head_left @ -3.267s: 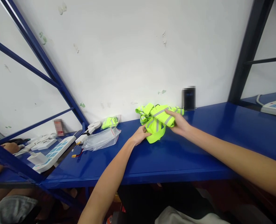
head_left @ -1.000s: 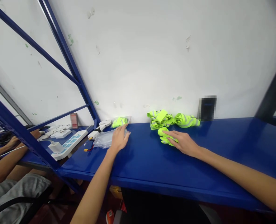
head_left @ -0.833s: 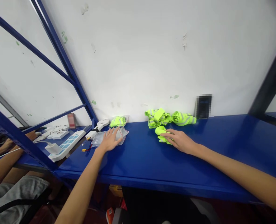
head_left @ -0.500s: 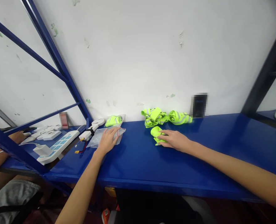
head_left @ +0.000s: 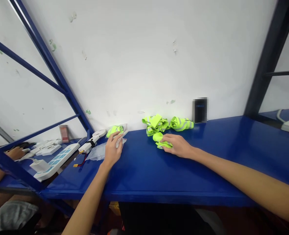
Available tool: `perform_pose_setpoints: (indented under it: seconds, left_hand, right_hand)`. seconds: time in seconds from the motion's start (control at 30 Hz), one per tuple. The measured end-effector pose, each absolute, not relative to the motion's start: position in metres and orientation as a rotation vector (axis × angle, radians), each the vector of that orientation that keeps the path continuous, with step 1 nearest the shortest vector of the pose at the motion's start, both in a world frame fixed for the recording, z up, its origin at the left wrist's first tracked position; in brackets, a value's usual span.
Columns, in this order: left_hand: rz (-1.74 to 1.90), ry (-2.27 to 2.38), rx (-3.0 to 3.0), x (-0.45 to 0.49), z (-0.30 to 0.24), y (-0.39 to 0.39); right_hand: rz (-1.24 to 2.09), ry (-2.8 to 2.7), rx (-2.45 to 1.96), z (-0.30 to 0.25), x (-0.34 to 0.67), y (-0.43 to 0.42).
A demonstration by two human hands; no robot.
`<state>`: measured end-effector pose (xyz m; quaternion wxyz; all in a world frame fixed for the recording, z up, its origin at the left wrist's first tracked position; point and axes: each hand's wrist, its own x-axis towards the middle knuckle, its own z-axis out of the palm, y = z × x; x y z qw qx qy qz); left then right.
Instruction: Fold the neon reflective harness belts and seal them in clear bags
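Observation:
My right hand point(head_left: 177, 146) rests on a small folded neon-yellow reflective strap point(head_left: 158, 139) on the blue shelf point(head_left: 159, 169), fingers curled over it. Behind it, against the white wall, lie two more bundles of the same neon strap point(head_left: 155, 123) point(head_left: 182, 123). My left hand point(head_left: 112, 151) pinches the edge of a clear plastic zip bag point(head_left: 98, 152) lying on the shelf. A second clear bag with a neon strap inside point(head_left: 115, 129) leans at the wall just beyond that hand.
A white handheld fan point(head_left: 94, 139), a red-wired connector point(head_left: 79, 161) and a white power strip point(head_left: 53, 161) lie left of the bag. Another person's hand point(head_left: 14, 152) works at the far left. A blurred dark object point(head_left: 199, 110) stands against the wall. Blue frame posts point(head_left: 266, 58) rise on the right.
Earlier both hands held the neon strap bundle; now it lies at the wall. My left hand reached to the clear bag and took its edge; my right hand drew the small folded strap slightly nearer.

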<state>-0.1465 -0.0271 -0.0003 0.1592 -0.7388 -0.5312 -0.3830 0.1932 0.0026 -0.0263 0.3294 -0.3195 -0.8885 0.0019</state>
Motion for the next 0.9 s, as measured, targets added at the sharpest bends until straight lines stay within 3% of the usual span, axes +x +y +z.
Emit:
perform_pose_setpoints:
  seconds: [0.07, 0.23, 0.3, 0.53, 0.9]
  left_hand:
    - [-1.115, -1.406, -2.214, -0.115, 0.0, -0.033]
    - [-0.545, -1.503, -2.835, -0.052, -0.002, -0.052]
    - [-0.476, -1.414, -3.006, -0.043, 0.004, -0.059]
    - [-0.902, -1.102, -2.961, -0.044, 0.022, -0.066]
    - [-0.806, -1.267, -3.138, -0.046, 0.015, -0.06]
  right_hand:
    - [0.127, -2.163, -0.857, -0.02, 0.198, 0.002]
    - [0.284, -1.782, -0.955, -0.004, 0.215, 0.003]
    - [0.313, -1.706, -0.969, -0.002, 0.221, 0.007]
    - [0.402, -1.595, -0.991, -0.003, 0.226, 0.018]
    - [0.754, -1.377, -0.973, -0.002, 0.227, 0.022]
